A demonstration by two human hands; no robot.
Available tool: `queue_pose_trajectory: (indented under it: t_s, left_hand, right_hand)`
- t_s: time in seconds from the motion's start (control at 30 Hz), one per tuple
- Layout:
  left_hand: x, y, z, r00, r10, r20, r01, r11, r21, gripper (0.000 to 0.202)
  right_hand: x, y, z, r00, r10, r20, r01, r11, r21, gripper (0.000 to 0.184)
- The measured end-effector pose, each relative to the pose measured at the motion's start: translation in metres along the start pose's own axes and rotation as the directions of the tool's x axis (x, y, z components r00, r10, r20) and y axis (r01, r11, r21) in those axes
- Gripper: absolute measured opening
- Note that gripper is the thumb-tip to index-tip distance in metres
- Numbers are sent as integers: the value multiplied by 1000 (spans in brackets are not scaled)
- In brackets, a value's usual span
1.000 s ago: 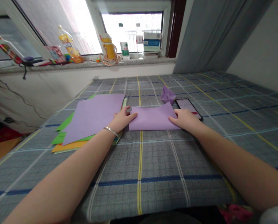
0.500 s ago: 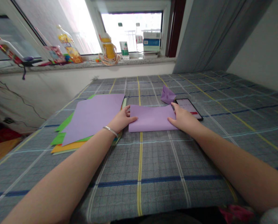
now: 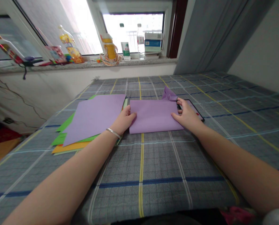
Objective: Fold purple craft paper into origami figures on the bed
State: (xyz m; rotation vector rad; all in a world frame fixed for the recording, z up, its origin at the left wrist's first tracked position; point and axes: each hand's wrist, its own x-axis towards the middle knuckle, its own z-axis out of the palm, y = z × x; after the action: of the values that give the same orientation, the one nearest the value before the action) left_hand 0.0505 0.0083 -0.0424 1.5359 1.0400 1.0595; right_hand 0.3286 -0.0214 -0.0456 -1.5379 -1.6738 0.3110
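A folded sheet of purple paper [image 3: 153, 117] lies before me on the plaid cloth, its fold along the near edge. My left hand [image 3: 126, 118] grips its left edge, thumb on top and fingers behind. At the right edge, my right hand [image 3: 186, 114] holds the sheet between thumb and fingers. Just behind the paper's far right corner stands a small folded purple paper piece [image 3: 169, 93], its lower part hidden. Partly covered by my right hand is a phone [image 3: 198, 114] with its screen lit.
To the left lies a stack of coloured paper, a purple sheet [image 3: 94, 117] on top and green and orange ones below. Bottles, a yellow cup [image 3: 110, 50] and boxes [image 3: 152, 43] line the windowsill [image 3: 144, 61]. A grey curtain [image 3: 200, 37] hangs at the right.
The far edge of the folded paper has risen or moved away from me, so more of its face shows. Both hands moved slightly with it, and it now hides part of the small folded piece.
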Motion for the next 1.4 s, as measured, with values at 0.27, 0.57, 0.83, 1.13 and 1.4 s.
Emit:
queue_pose_trajectory:
  t_s: [0.27, 0.57, 0.83, 1.13, 1.4]
  left_hand:
    - [-1, 3, 3, 999, -4, -39, 4, 1000, -12, 29]
    - [-11, 13, 15, 996, -16, -91, 6, 994, -108, 39]
    - [-7, 9, 8, 985, 124, -117, -132, 989, -63, 28]
    - [-9, 15, 8, 975, 159, -157, -160, 987, 3, 53]
    - [-10, 13, 7, 950, 247, -193, -225, 966, 130, 33]
  right_hand:
    - [6, 15, 8, 990, 142, 25, -142, 935, 324, 81]
    - [4, -1, -2, 974, 224, 22, -206, 852, 482, 40]
    - [-2, -9, -5, 982, 180, 65, -183, 782, 595, 36]
    - [-5, -12, -9, 995, 102, 20, -100, 883, 458, 44]
    - [-6, -20, -12, 992, 125, -32, -99, 892, 441, 27]
